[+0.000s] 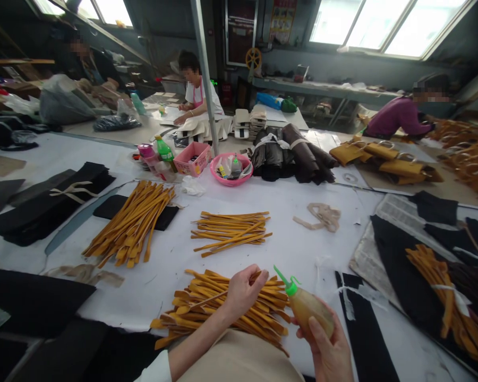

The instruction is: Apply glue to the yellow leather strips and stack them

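My right hand (329,345) is wrapped around a squeeze bottle (311,313) of yellowish liquid with a green cap and a long green nozzle, tilted up to the left. My left hand (245,289) pinches a tan strap (209,301), whose end shows at the fingertips. Under that hand and forearm lies a pile of similar tan straps (195,289) with wider, flat ends. Farther out, a smaller row of straps (231,231) lies side by side on the white table (295,254). To its left a larger heap of straps (131,223) rests partly on a black piece.
Beyond the straps stand a pink basin (231,178), a pink box (193,159), a green bottle (164,150) and dark rolled material (298,151). Black bundles (56,196) lie left; a tied strap bundle (446,292) lies right. A metal pole (207,79) rises behind. Several people work farther back.
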`<state>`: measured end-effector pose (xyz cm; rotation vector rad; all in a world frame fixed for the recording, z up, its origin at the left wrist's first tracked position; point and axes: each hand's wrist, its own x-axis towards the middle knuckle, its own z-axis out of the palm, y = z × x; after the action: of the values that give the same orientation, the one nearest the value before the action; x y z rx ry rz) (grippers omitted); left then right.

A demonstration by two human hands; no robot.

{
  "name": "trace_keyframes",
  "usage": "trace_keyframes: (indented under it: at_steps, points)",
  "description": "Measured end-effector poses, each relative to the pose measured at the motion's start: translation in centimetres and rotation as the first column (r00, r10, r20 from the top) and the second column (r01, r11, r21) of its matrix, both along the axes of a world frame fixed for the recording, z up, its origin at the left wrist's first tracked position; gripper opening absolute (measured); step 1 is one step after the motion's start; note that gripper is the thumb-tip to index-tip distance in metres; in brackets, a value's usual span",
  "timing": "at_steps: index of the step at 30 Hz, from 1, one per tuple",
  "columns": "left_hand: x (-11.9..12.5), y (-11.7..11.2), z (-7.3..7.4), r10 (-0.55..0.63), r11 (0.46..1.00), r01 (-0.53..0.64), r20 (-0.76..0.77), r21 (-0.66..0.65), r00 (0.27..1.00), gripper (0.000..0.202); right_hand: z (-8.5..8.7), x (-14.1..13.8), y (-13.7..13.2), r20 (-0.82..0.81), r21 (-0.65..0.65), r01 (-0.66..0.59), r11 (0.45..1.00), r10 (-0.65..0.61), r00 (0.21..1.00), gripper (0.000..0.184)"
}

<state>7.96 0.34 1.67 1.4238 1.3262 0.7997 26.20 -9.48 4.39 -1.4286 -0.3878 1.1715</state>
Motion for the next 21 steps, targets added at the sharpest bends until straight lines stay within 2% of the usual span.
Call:
trace_keyframes:
  at_steps: [6, 12, 16, 21]
  points:
    - [-0.3, 0.1, -0.5, -0.024, 1.0, 0.025, 0.061, -0.016, 0.998, 0.033, -1.0, 0.4, -0.3, 0.172, 0.027, 0.014, 1.0, -0.018, 0.985, 0.066]
    - [-0.8, 0.5, -0.6, -0.059, 0.998, 0.063, 0.133, -0.029, 0.989, 0.031, -1.8, 0.3, -1.0, 0.427, 0.127, -0.03, 0.992, -0.027, 0.904, 0.065]
    - [-1.0, 0.4, -0.6, -0.079, 0.996, 0.083, 0.154, -0.021, 0.985, 0.033, -1.4, -0.2, -1.0, 0.585, 0.157, -0.11, 0.981, -0.002, 0.811, 0.061]
    - [-1.3, 0.5, -0.5, -0.098, 0.995, 0.103, 0.194, -0.015, 0.976, 0.033, -0.9, -0.5, -0.7, 0.773, 0.142, -0.237, 0.961, 0.042, 0.633, 0.051]
